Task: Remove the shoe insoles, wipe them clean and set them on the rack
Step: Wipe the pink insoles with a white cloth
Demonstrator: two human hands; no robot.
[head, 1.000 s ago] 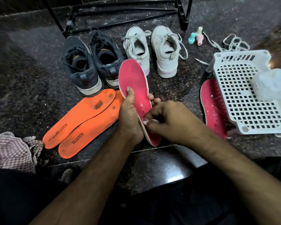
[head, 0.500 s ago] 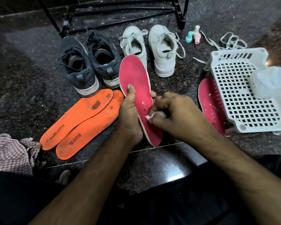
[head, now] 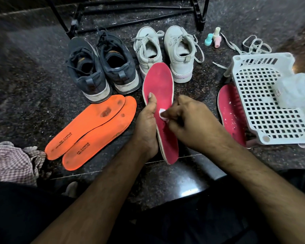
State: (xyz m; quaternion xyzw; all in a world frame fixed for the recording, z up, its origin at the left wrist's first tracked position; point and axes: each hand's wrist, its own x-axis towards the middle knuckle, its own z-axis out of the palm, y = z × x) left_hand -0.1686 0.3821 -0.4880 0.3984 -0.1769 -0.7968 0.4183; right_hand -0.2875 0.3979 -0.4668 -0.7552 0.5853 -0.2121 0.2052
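My left hand (head: 146, 125) gripped the pink insole (head: 159, 95) along its edge, thumb across its face, holding it tilted above the dark stone floor (head: 25, 85). My right hand (head: 188, 124) pinched a small white wipe (head: 162, 113) against the insole's middle. The second pink insole (head: 231, 111) lay partly under the white plastic rack (head: 264, 103) at the right. Two orange insoles (head: 90, 131) lay overlapping at the left, just before the dark sneakers (head: 102, 67) and beside the white sneakers (head: 165, 50).
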